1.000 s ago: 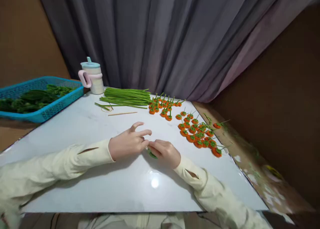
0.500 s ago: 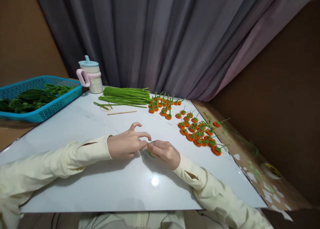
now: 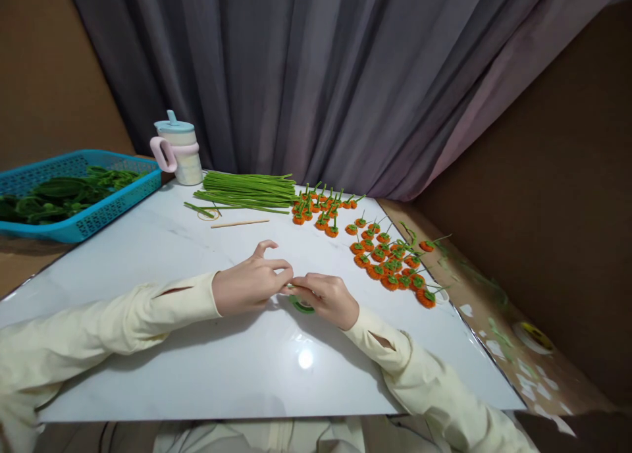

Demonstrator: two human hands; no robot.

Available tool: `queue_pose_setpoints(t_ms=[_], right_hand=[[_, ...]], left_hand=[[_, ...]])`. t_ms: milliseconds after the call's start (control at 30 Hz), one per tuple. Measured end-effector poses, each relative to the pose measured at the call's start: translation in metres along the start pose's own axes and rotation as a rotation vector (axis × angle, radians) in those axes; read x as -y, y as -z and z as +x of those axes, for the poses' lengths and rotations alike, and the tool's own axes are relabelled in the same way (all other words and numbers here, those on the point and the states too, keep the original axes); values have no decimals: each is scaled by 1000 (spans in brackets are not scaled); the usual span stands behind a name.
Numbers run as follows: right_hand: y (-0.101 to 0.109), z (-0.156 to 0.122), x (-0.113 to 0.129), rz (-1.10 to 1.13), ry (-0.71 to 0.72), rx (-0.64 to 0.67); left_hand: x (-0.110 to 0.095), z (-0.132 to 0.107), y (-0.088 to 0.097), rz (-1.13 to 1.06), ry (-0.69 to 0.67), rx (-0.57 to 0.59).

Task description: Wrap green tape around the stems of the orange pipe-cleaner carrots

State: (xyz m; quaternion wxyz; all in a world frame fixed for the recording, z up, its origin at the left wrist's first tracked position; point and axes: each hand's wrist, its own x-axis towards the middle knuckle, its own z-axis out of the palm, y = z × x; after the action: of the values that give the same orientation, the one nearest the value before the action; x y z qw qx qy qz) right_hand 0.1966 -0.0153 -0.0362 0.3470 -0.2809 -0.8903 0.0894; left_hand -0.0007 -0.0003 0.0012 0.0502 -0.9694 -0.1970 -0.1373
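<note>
Near the middle of the white table, my left hand (image 3: 254, 280) and my right hand (image 3: 328, 298) meet at the fingertips. Under the fingers of my right hand shows the rim of a green roll of tape (image 3: 300, 305), which that hand holds. The thumb and fingers of my left hand are pinched together around something small, mostly hidden; its index finger is bent up and its little finger sticks out. A sliver of pale, thin material shows between the two hands. Behind them lies a thin wooden stick (image 3: 239, 224).
Beyond lie a bundle of green pipe-cleaner stems (image 3: 249, 191) and several small orange fuzzy pumpkin-like pieces (image 3: 390, 282) with green tops. At left stand a blue basket (image 3: 81, 228) of green fuzzy pieces and a lidded cup (image 3: 187, 153). Paper scraps (image 3: 494, 349) lie at right.
My right hand has turned and drawn slightly to the right, so more of the green tape roll shows beneath it. My left hand has moved only a little and stays pinched.
</note>
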Motion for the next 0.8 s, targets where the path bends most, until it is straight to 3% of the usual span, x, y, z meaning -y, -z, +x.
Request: queue_pose_setpoints(t_ms=[167, 300, 467, 600, 700, 800], right_hand=[[8, 3, 3, 109, -61, 25], [9, 3, 4, 95, -18, 28], [4, 0, 2, -120, 229, -115], [0, -3, -2, -278, 448, -153], [-7, -6, -6, -263, 412, -112], [-15, -7, -9, -135, 221, -42]], left_hand=[[-2, 1, 5, -124, 51, 84], [-3, 1, 9, -253, 81, 115], [-2, 3, 17, -498, 166, 213], [0, 4, 18, -657, 175, 290], [4, 3, 10, -551, 117, 232], [8, 0, 0, -245, 41, 119]])
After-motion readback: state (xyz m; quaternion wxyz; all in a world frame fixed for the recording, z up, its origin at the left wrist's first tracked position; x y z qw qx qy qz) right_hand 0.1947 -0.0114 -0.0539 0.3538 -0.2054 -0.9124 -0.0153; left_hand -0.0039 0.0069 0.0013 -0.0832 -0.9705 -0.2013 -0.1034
